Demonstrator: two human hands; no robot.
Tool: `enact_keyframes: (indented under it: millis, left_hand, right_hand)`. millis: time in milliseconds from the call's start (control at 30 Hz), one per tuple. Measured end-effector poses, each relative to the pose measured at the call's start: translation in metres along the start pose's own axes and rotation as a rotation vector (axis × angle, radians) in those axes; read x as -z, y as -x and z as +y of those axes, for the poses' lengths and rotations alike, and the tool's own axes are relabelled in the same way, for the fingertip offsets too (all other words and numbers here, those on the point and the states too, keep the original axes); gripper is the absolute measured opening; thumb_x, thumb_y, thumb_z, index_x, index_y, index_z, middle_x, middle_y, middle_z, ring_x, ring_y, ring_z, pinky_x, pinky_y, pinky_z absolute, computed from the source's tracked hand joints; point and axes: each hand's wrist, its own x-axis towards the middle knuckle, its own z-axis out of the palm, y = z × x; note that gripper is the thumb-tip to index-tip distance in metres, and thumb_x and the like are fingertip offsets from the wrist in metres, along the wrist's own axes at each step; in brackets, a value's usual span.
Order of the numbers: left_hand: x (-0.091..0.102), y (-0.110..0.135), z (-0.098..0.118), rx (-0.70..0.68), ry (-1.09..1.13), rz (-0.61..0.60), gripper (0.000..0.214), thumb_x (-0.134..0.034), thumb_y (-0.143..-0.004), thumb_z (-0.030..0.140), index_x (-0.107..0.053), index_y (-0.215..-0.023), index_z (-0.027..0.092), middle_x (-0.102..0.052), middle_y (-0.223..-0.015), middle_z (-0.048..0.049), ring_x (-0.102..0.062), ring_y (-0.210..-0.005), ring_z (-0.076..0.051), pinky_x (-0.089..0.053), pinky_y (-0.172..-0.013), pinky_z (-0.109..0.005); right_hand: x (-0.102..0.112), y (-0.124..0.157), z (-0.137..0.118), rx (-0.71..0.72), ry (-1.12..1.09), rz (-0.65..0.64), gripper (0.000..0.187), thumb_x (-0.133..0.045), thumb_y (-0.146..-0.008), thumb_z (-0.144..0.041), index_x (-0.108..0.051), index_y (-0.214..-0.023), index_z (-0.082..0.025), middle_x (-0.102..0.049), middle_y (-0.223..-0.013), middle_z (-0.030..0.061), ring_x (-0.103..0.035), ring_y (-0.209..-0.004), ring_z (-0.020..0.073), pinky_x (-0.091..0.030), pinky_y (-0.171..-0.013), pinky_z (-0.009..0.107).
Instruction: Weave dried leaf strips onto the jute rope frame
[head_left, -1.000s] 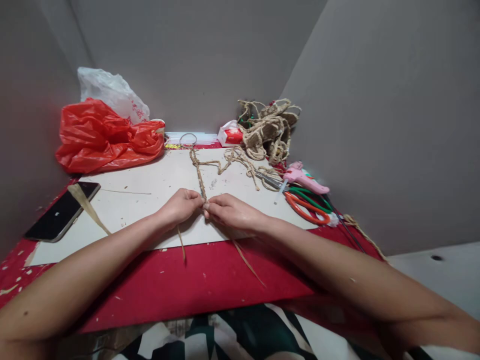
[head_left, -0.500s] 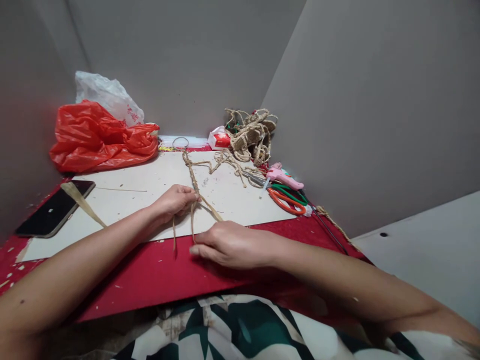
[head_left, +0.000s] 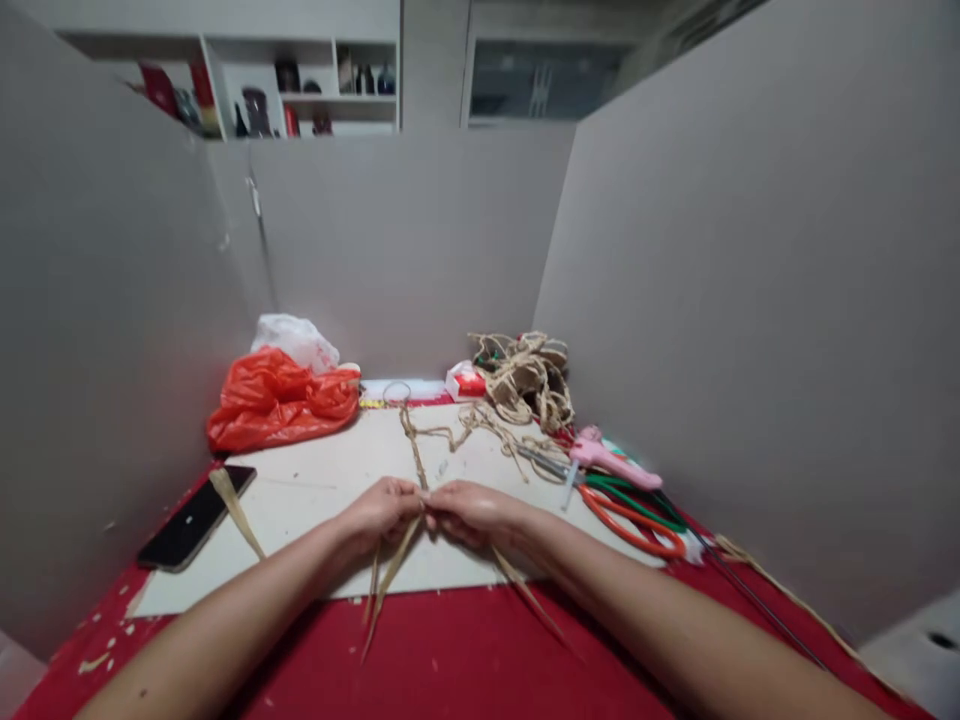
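Note:
My left hand [head_left: 382,512] and my right hand [head_left: 471,512] meet over a pale board [head_left: 300,500], both pinched on the near end of a braided straw cord [head_left: 414,452]. The cord runs away from me across the board toward the back wall. Loose flat straw strips [head_left: 386,585] hang from under my hands onto the red table cover [head_left: 450,670]. Fingers of both hands are closed around the strands.
A red plastic bag [head_left: 277,405] with a white bag [head_left: 296,340] behind it lies back left. A black phone [head_left: 196,518] lies at the left. A pile of braided cord [head_left: 525,380], a pink glue gun [head_left: 611,462] and orange-handled scissors [head_left: 630,515] are at the right. Grey partition walls close three sides.
My right hand moved from the near red cover back up to my left hand at the cord's end. The camera tilted upward, showing shelves above the partition.

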Motion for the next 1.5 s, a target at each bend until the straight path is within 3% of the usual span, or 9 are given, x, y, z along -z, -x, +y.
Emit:
enact_keyframes:
  millis: [200, 400, 667, 900, 1100, 1233, 1300, 1400, 1500]
  left_hand:
    - [0.003, -0.005, 0.007, -0.07, -0.222, 0.044, 0.024, -0.058, -0.071, 0.036, -0.062, -0.066, 0.013, -0.038, -0.046, 0.0064, -0.025, -0.041, -0.006, -0.016, -0.043, -0.023]
    - [0.003, -0.006, 0.008, -0.16, -0.642, 0.197, 0.017, -0.044, -0.074, 0.022, -0.056, -0.066, 0.014, -0.045, -0.056, 0.003, -0.035, -0.054, -0.009, -0.027, -0.053, -0.023]
    - [-0.021, 0.018, 0.028, -0.056, -1.29, 0.276, 0.032, -0.034, -0.088, 0.035, -0.06, -0.087, 0.015, -0.066, -0.076, -0.0132, -0.058, -0.066, -0.022, -0.035, -0.059, -0.029]
    - [-0.05, 0.025, 0.014, 0.04, -1.613, 0.243, 0.038, -0.028, -0.084, 0.01, -0.053, -0.114, 0.01, -0.067, -0.08, -0.0186, -0.065, -0.074, -0.027, -0.04, -0.062, -0.032]
    - [-0.062, 0.041, 0.017, -0.17, -1.313, 0.057, 0.03, -0.035, -0.09, 0.032, -0.061, -0.09, 0.017, -0.062, -0.068, -0.0097, -0.056, -0.059, -0.019, -0.036, -0.058, -0.029]
    - [-0.039, 0.028, 0.03, -0.354, -0.804, 0.481, 0.023, -0.042, -0.088, 0.035, -0.056, -0.079, 0.019, -0.058, -0.071, -0.0036, -0.052, -0.067, -0.014, -0.038, -0.066, -0.025]
    - [-0.028, 0.014, 0.029, -0.26, -0.458, 0.513, 0.017, -0.049, -0.083, 0.034, -0.054, -0.086, 0.018, -0.058, -0.076, -0.0029, -0.052, -0.068, -0.013, -0.04, -0.065, -0.024]
    - [-0.02, -0.001, 0.02, 0.031, -0.02, 0.241, 0.022, -0.046, -0.083, 0.039, -0.048, -0.077, 0.018, -0.048, -0.061, 0.002, -0.041, -0.047, -0.008, -0.033, -0.047, -0.021]
    - [-0.019, -0.004, 0.013, 0.137, 0.023, 0.142, 0.027, -0.046, -0.083, 0.04, -0.045, -0.068, 0.018, -0.028, -0.05, 0.0086, -0.018, -0.038, -0.004, -0.013, -0.038, -0.019]
  right_hand:
    - [0.004, -0.001, -0.002, -0.134, -0.15, -0.07, 0.035, -0.041, -0.092, -0.04, -0.045, -0.065, -0.017, -0.029, -0.041, -0.0087, -0.018, -0.029, 0.0041, -0.016, -0.027, 0.014]
    - [-0.01, -0.002, -0.001, -0.199, -0.533, -0.064, 0.028, -0.036, -0.092, -0.025, -0.037, -0.065, -0.017, -0.023, -0.044, -0.0102, -0.014, -0.03, 0.0022, -0.01, -0.029, 0.01]
    - [-0.024, 0.006, -0.005, -0.152, -0.622, 0.165, 0.025, -0.035, -0.093, -0.019, -0.045, -0.07, -0.015, -0.022, -0.04, -0.0115, -0.012, -0.03, 0.002, -0.01, -0.03, 0.011]
    - [-0.024, 0.008, -0.007, -0.163, -0.713, 0.118, 0.033, -0.039, -0.093, -0.019, -0.031, -0.061, -0.018, -0.022, -0.04, -0.0113, -0.01, -0.031, 0.0014, -0.008, -0.029, 0.012]
    - [-0.015, 0.006, 0.001, -0.122, -0.774, 0.05, 0.019, -0.038, -0.09, -0.012, -0.048, -0.075, -0.012, -0.022, -0.041, -0.0118, -0.011, -0.032, 0.0022, -0.01, -0.029, 0.01]
    - [-0.008, 0.007, 0.002, -0.081, -0.839, -0.057, 0.021, -0.038, -0.091, -0.014, -0.045, -0.071, -0.014, -0.022, -0.041, -0.0117, -0.01, -0.032, 0.0023, -0.012, -0.03, 0.01]
    - [-0.006, 0.008, 0.001, -0.051, -0.836, -0.105, 0.022, -0.037, -0.092, -0.015, -0.045, -0.072, -0.014, -0.021, -0.041, -0.0119, -0.009, -0.033, 0.0022, -0.011, -0.03, 0.01]
    - [-0.003, 0.008, 0.0, -0.039, -0.783, -0.145, 0.022, -0.036, -0.092, -0.015, -0.046, -0.073, -0.014, -0.021, -0.041, -0.0121, -0.008, -0.033, 0.0024, -0.01, -0.031, 0.01]
    - [0.001, 0.009, 0.001, -0.066, -0.689, -0.173, 0.02, -0.036, -0.091, -0.014, -0.046, -0.074, -0.015, -0.021, -0.042, -0.0122, -0.007, -0.034, 0.0027, -0.009, -0.032, 0.011]
